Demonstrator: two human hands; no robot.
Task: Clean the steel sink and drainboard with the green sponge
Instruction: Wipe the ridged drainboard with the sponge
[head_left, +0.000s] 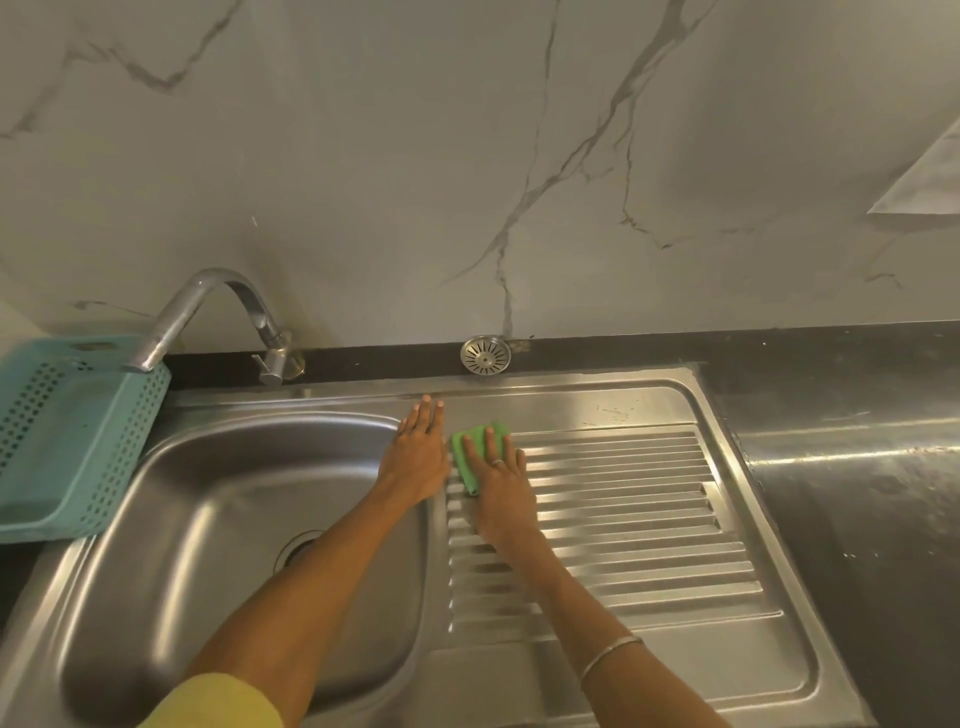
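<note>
Teal basket (62, 436) far left, clear of work. Sink bowl (171, 530) not yet under sponge. Your left hand (418, 457) flat, fingers straight, bracing on divider, holding nothing. Your right hand (498, 473) flat, pressing green sponge (475, 447) on upper-left drainboard (649, 509). Stroke along ribs, rightward; keep pressure even.

One view only, worn on the head, looking forward and steeply down over the steel sink (218, 519) and drainboard (649, 519) from close above. Both forearms reach in from the bottom edge. The wide lens bends the counter's lines, and the marble wall (415, 156) fills the upper half.
</note>
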